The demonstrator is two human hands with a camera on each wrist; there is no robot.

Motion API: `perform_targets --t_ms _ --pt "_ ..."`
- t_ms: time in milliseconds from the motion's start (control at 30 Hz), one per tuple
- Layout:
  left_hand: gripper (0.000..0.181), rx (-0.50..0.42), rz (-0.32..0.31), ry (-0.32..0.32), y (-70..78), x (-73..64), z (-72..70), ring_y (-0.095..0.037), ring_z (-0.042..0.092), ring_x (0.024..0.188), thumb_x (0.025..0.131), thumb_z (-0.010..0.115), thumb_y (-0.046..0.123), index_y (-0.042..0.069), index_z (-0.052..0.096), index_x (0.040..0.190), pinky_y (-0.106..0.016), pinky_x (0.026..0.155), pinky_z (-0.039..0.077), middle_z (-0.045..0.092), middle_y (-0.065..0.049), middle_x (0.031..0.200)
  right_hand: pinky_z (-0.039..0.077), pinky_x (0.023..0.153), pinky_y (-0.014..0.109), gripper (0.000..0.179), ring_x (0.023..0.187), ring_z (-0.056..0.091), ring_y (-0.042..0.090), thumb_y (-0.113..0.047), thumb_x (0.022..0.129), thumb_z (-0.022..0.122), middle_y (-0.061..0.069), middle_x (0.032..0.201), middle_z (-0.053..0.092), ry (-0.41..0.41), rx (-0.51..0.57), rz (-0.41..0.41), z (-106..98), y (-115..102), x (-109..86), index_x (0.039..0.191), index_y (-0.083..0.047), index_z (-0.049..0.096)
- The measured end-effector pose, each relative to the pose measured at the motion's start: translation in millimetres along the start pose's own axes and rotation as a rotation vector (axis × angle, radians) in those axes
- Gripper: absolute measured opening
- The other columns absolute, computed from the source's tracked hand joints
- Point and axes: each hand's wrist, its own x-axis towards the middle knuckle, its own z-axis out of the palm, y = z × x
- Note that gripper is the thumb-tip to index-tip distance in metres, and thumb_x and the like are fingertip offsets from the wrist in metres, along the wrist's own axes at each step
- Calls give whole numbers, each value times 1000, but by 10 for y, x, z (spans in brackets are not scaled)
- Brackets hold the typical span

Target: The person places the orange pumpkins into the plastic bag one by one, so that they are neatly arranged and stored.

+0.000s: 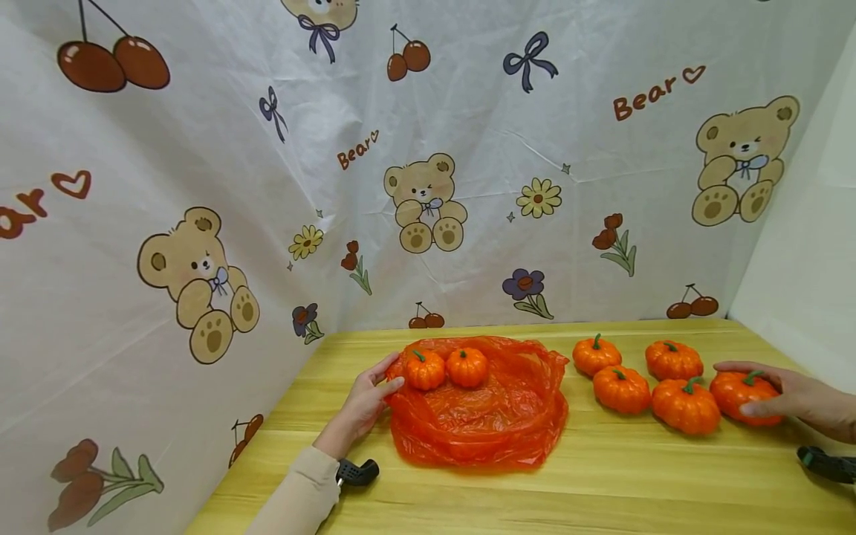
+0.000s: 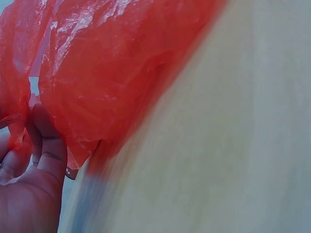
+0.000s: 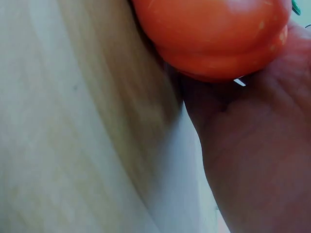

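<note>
An orange-red plastic bag (image 1: pixel 478 446) lies spread open on the table, with two small toy pumpkins (image 1: pixel 425 370) inside at its back left. My left hand (image 1: pixel 366 397) pinches the left edge of the bag between thumb and fingers; in the left wrist view the thin film (image 2: pixel 112 73) bunches at the fingertips. Far to the right, my right hand (image 1: pixel 792 397) grips the rightmost orange pumpkin (image 1: pixel 732 394), thumb on its near side and fingers over the back. The right wrist view shows this pumpkin (image 3: pixel 214 34) against the palm, low at the tabletop.
Several other orange pumpkins (image 1: pixel 622 390) with green stems stand in a cluster between the bag and my right hand. The wooden table (image 1: pixel 602 475) ends at a bear-print cloth (image 1: pixel 468 275) behind and to the left. A plain white wall (image 1: pixel 802 297) bounds the right side.
</note>
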Motion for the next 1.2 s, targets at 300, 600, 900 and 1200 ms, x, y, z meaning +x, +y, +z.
perform_targets --t_ms 300,600,900,1200 --pt "66 -18 -7 -12 8 -2 4 -30 55 134 100 65 5 12 38 160 -31 95 60 37 -21 163 50 84 20 60 104 53 -11 -23 100 63 -38 119 47 -27 -22 18 25 18 -24 131 -67 37" --pt "65 -25 -4 -17 7 -1 3 -29 55 134 99 66 5 13 41 159 -32 95 60 38 -21 163 51 83 20 58 102 54 -9 -20 101 63 -28 122 51 11 -46 4 47 19 -31 135 -61 41" --pt "66 -7 0 -23 -32 -9 -10 -32 52 138 100 65 6 12 39 160 -30 95 60 35 -21 164 51 80 22 56 99 52 -10 -23 100 66 1 133 52 84 -148 12 53 -17 -41 143 -51 44" --pt "66 -4 5 -18 -8 4 -16 -29 54 134 100 66 7 11 39 160 -28 92 61 36 -23 163 51 77 20 62 96 50 -12 -24 100 67 -12 127 49 179 -207 -23 27 -48 -23 154 -35 40"
